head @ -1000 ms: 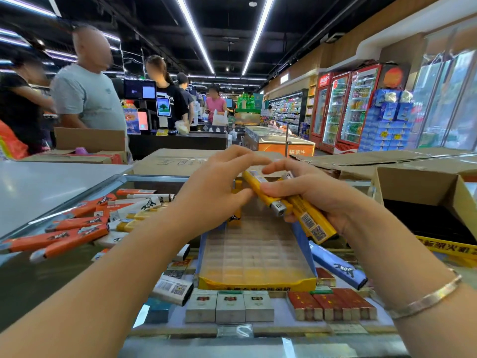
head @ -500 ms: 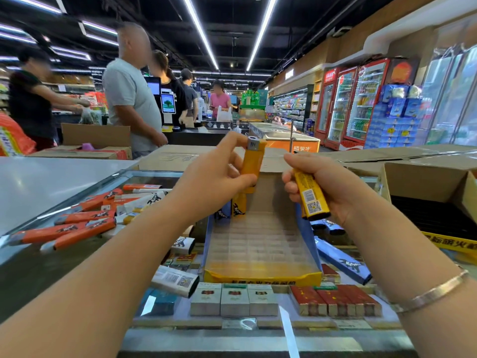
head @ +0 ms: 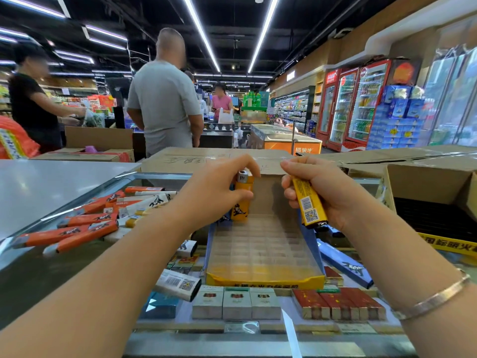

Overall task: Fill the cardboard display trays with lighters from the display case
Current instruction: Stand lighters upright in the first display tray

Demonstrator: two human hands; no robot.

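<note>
Supermarket checkout aisle, strip lights overhead, drinks fridges point(head: 361, 104) at upper right; glass tabletop point(head: 33, 267) across the lower frame.

Item 1: cardboard display tray point(head: 263, 251), yellow front lip, blue side walls, centre of frame; its gridded slots were nearly all unfilled. One tray in view.

Item 2: yellow lighter point(head: 241, 196), upright at the tray's far left corner, pinched near its metal head by the left hand point(head: 219, 192), thumb and fingers curled round it.

Item 3: yellow lighters, a small bundle point(head: 309, 205), gripped in the right hand point(head: 325, 192), bases downward, above the tray's right wall; the count in the bundle could not be told.

Item 4: orange lighters point(head: 77, 231), loose on the glass at left, about seven visible, with a few white ones point(head: 152, 201) among them.

Item 5: open cardboard box point(head: 423, 184), right edge.

Handling, by judgement: lighters are light, rigid, smooth plastic, likely slippery in bundles; best taken singly at the upper body below the metal head and lowered straight into a slot. The tray is thin card and would likely buckle if pressed.
</note>
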